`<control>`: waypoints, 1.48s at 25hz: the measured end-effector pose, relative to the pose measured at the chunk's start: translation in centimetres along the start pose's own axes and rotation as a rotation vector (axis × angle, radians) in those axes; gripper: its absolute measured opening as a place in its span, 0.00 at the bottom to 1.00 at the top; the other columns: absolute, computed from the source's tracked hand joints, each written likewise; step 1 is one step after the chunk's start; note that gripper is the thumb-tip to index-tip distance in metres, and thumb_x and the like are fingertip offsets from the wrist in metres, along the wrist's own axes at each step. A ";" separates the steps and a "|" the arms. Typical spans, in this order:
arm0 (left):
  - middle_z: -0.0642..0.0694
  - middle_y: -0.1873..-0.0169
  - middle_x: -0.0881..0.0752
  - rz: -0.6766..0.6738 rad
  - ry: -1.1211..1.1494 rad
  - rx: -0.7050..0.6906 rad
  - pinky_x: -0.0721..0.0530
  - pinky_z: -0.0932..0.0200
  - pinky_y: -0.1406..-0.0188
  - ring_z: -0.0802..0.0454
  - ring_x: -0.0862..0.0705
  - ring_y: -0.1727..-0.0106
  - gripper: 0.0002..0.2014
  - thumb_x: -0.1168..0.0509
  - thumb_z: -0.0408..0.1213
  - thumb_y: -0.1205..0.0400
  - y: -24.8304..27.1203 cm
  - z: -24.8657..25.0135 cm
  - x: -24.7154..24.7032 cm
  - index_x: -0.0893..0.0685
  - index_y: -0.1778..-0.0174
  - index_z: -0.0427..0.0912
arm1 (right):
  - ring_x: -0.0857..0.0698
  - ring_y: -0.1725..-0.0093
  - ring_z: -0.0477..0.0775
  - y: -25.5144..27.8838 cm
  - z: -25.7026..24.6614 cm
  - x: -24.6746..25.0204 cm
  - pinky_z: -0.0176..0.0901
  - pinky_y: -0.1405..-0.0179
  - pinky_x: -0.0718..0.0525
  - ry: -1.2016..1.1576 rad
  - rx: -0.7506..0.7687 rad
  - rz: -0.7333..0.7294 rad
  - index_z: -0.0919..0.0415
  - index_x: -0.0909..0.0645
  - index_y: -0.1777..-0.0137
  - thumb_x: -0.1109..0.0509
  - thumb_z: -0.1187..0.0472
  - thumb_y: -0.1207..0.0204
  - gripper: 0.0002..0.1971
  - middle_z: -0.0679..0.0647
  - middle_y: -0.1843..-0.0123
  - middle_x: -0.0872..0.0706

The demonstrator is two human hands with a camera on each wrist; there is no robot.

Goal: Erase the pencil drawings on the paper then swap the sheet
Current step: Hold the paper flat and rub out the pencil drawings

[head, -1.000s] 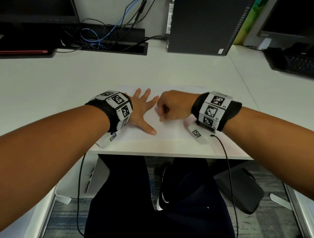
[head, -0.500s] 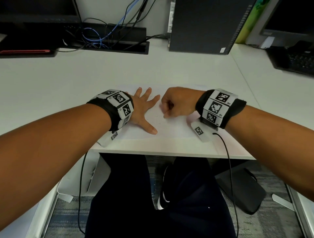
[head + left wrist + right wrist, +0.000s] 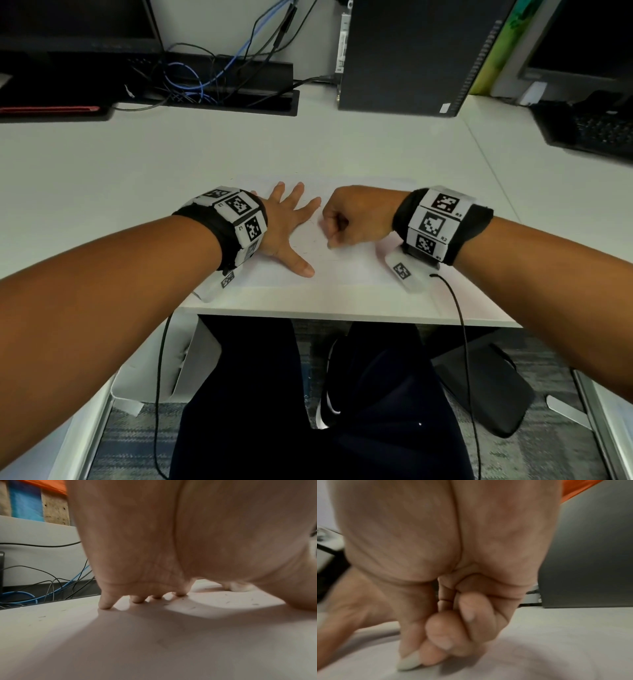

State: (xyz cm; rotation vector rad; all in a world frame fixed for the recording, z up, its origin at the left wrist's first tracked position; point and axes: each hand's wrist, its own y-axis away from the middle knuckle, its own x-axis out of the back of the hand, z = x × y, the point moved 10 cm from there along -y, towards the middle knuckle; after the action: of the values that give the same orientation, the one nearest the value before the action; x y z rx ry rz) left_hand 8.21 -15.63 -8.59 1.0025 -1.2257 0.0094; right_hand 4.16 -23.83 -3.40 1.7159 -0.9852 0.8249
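Note:
A white sheet of paper (image 3: 346, 267) lies at the desk's near edge, with faint pencil marks between my hands. My left hand (image 3: 291, 222) presses flat on its left part, fingers spread; the left wrist view shows the fingertips (image 3: 105, 605) on the paper (image 3: 154, 642) amid eraser crumbs. My right hand (image 3: 356, 217) is curled in a fist just to the right, pinching a small white eraser (image 3: 410, 662) between thumb and fingers, its tip on the paper (image 3: 556, 649). In the head view the fist hides the eraser.
A dark computer tower (image 3: 411, 54) stands at the back of the white desk (image 3: 137, 164), with a cable tray (image 3: 219, 89) of blue and black cables to its left. A keyboard (image 3: 596, 130) lies at the far right. My legs and a chair base show below the desk edge.
My right fist has shifted a little away from me and to the right, then slightly back, rubbing on the paper. My left hand has stayed pressed in place.

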 end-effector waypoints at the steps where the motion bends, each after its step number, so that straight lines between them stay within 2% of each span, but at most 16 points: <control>1: 0.50 0.19 0.77 0.002 0.004 -0.001 0.56 0.22 0.23 0.39 0.73 0.17 0.69 0.35 0.82 0.43 0.0 0.0 0.0 0.77 0.21 0.62 | 0.21 0.71 0.41 -0.2 0.9 0.8 0.36 0.66 0.24 -0.005 -0.034 0.034 0.53 0.18 0.68 0.24 0.59 0.26 0.10 0.42 0.73 0.18; 3: 0.50 0.19 0.77 0.001 0.010 0.005 0.57 0.22 0.22 0.39 0.73 0.17 0.69 0.35 0.82 0.43 0.2 -0.1 0.0 0.76 0.20 0.62 | 0.20 0.71 0.42 -0.4 2.2 1.7 0.37 0.66 0.23 -0.033 -0.088 0.066 0.54 0.18 0.68 0.25 0.62 0.26 0.10 0.42 0.73 0.18; 6: 0.50 0.18 0.76 -0.004 0.002 0.004 0.57 0.23 0.22 0.40 0.72 0.17 0.69 0.33 0.80 0.42 0.3 0.4 0.7 0.75 0.20 0.61 | 0.20 0.71 0.41 -0.4 2.0 1.2 0.34 0.68 0.25 -0.019 -0.071 0.054 0.54 0.19 0.68 0.25 0.62 0.25 0.10 0.44 0.72 0.17; 9: 0.52 0.17 0.74 0.002 0.043 -0.028 0.58 0.25 0.21 0.42 0.73 0.17 0.68 0.30 0.78 0.41 0.3 1.8 1.5 0.71 0.18 0.62 | 0.18 0.68 0.45 -0.6 2.2 1.2 0.37 0.64 0.22 -0.041 -0.072 0.073 0.56 0.16 0.66 0.25 0.61 0.26 0.08 0.46 0.70 0.15; 12: 0.53 0.18 0.75 -0.008 0.043 -0.035 0.58 0.24 0.21 0.42 0.73 0.17 0.64 0.33 0.80 0.40 0.1 2.7 0.8 0.67 0.18 0.66 | 0.18 0.64 0.48 -0.1 1.9 1.4 0.38 0.62 0.23 -0.020 -0.069 0.106 0.57 0.15 0.63 0.26 0.60 0.26 0.06 0.47 0.66 0.14; 16: 0.49 0.17 0.75 0.030 0.037 -0.052 0.59 0.24 0.21 0.40 0.72 0.17 0.56 0.32 0.78 0.38 0.3 3.0 0.9 0.52 0.16 0.69 | 0.21 0.69 0.41 1.0 -1.2 -1.7 0.32 0.65 0.26 -0.053 0.059 -0.059 0.56 0.15 0.63 0.24 0.59 0.25 0.06 0.43 0.70 0.18; 17: 0.48 0.17 0.75 0.033 0.036 -0.052 0.58 0.24 0.22 0.40 0.72 0.17 0.57 0.33 0.78 0.39 0.2 3.0 0.8 0.52 0.16 0.69 | 0.20 0.69 0.42 0.9 -1.0 -1.4 0.33 0.64 0.25 -0.043 0.054 -0.056 0.57 0.15 0.63 0.24 0.59 0.25 0.06 0.43 0.70 0.18; 20: 0.49 0.18 0.75 0.024 0.004 -0.048 0.58 0.23 0.22 0.39 0.72 0.17 0.63 0.35 0.81 0.40 0.0 3.0 0.5 0.66 0.17 0.66 | 0.18 0.65 0.47 0.2 1.2 1.2 0.43 0.59 0.17 -0.036 -0.033 0.051 0.58 0.14 0.63 0.24 0.60 0.26 0.05 0.48 0.65 0.13; 21: 0.49 0.18 0.75 0.026 -0.001 -0.046 0.58 0.22 0.22 0.39 0.72 0.17 0.64 0.35 0.81 0.40 0.0 3.0 0.6 0.67 0.17 0.66 | 0.18 0.65 0.47 0.2 1.4 1.3 0.43 0.59 0.18 -0.044 -0.043 0.055 0.58 0.14 0.63 0.24 0.60 0.26 0.05 0.48 0.65 0.13; 25: 0.48 0.18 0.75 0.039 0.003 -0.048 0.57 0.23 0.22 0.38 0.72 0.17 0.58 0.33 0.79 0.39 0.1 3.0 0.8 0.54 0.16 0.68 | 0.21 0.69 0.42 0.7 -1.5 -1.7 0.34 0.64 0.24 -0.047 0.080 -0.083 0.57 0.16 0.64 0.24 0.59 0.26 0.07 0.43 0.70 0.18; 29: 0.50 0.18 0.76 0.027 0.012 -0.040 0.58 0.22 0.23 0.39 0.73 0.17 0.64 0.34 0.80 0.41 -0.2 3.0 0.6 0.66 0.17 0.67 | 0.20 0.67 0.43 0.2 1.2 1.1 0.39 0.60 0.24 -0.050 -0.025 0.065 0.61 0.13 0.61 0.24 0.60 0.26 0.06 0.46 0.68 0.15; 33: 0.48 0.18 0.76 0.040 0.024 -0.052 0.58 0.22 0.22 0.38 0.73 0.17 0.59 0.33 0.79 0.40 -0.2 3.0 0.7 0.56 0.16 0.69 | 0.20 0.69 0.42 0.8 -1.3 -1.7 0.35 0.63 0.23 -0.043 0.085 -0.077 0.56 0.16 0.65 0.24 0.58 0.26 0.08 0.44 0.69 0.16; 37: 0.49 0.18 0.76 0.030 -0.004 -0.037 0.57 0.21 0.23 0.38 0.73 0.17 0.65 0.36 0.81 0.41 -0.3 2.8 0.4 0.70 0.18 0.65 | 0.20 0.68 0.43 0.5 1.9 1.3 0.40 0.60 0.22 -0.052 -0.035 0.064 0.58 0.15 0.64 0.24 0.60 0.26 0.07 0.45 0.69 0.16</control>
State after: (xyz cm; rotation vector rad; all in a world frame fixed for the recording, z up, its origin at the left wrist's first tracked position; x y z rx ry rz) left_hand 6.34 -17.81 -8.46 0.9524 -1.2400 0.0081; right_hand 4.50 -26.07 -2.65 1.6912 -1.0885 0.8030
